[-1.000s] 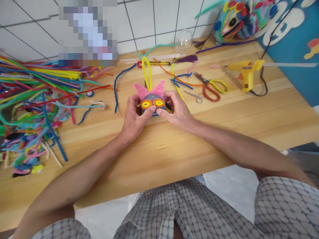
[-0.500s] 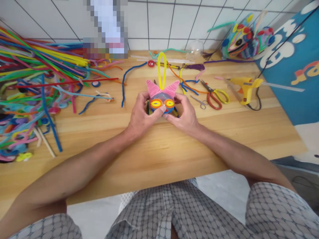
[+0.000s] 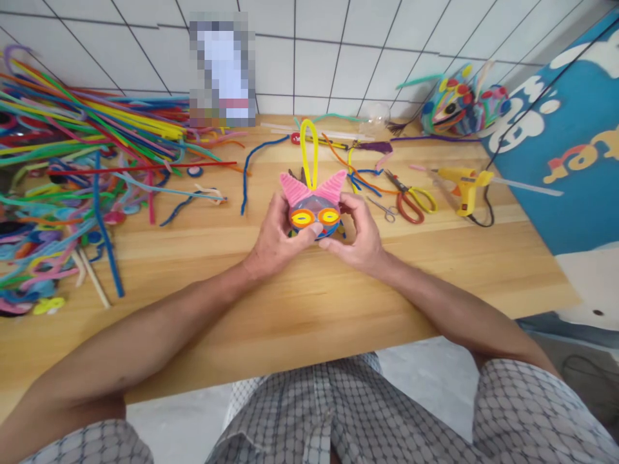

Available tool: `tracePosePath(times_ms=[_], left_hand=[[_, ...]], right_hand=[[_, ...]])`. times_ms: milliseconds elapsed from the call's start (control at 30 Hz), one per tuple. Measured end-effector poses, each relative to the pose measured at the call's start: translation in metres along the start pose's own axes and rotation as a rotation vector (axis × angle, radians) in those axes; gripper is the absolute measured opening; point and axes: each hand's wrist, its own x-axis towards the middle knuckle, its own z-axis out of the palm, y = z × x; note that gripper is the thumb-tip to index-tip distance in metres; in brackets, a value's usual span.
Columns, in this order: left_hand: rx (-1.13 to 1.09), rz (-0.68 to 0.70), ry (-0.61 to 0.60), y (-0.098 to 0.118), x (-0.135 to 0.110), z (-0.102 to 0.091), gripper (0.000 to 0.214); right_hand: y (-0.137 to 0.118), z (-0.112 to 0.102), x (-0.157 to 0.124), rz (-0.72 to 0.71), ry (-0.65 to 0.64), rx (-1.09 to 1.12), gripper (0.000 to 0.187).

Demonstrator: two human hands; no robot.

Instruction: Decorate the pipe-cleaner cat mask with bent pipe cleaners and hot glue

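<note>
Between my two hands is a round cat-face ornament (image 3: 315,205) with pink pipe-cleaner ears, yellow-and-orange eyes and a blue lower part. A yellow pipe-cleaner loop (image 3: 309,154) stands up from its top. My left hand (image 3: 280,235) grips its left side, the thumb lying across the front below the eyes. On the other side my right hand (image 3: 358,232) curls round it, thumb near the lower edge. The fingers behind the ornament are hidden.
Pipe cleaners (image 3: 111,122) lie heaped at left. Scissors (image 3: 411,200), small scissors (image 3: 383,207) and a yellow glue gun (image 3: 467,187) lie at right. Behind are a clear ball (image 3: 376,116), a purple tassel (image 3: 374,146) and a colourful decorated figure (image 3: 449,106) by the wall.
The camera view has shifted, so the table and hands sit slightly lower in the picture. My right thumb has moved slightly off the ornament's front; both hands still hold it.
</note>
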Motion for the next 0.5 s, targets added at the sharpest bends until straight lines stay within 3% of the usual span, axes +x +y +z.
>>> tracePosePath(times_ms=[200, 500], left_hand=[[0.046, 0.028, -0.013, 0.000, -0.001, 0.000, 0.058], [0.043, 0.004, -0.070, 0.011, -0.006, -0.001, 0.054]], right_hand=[[-0.006, -0.002, 0.002, 0.173, -0.045, 0.126, 0.067], [-0.010, 0.000, 0.003, 0.213, -0.026, 0.197, 0.062]])
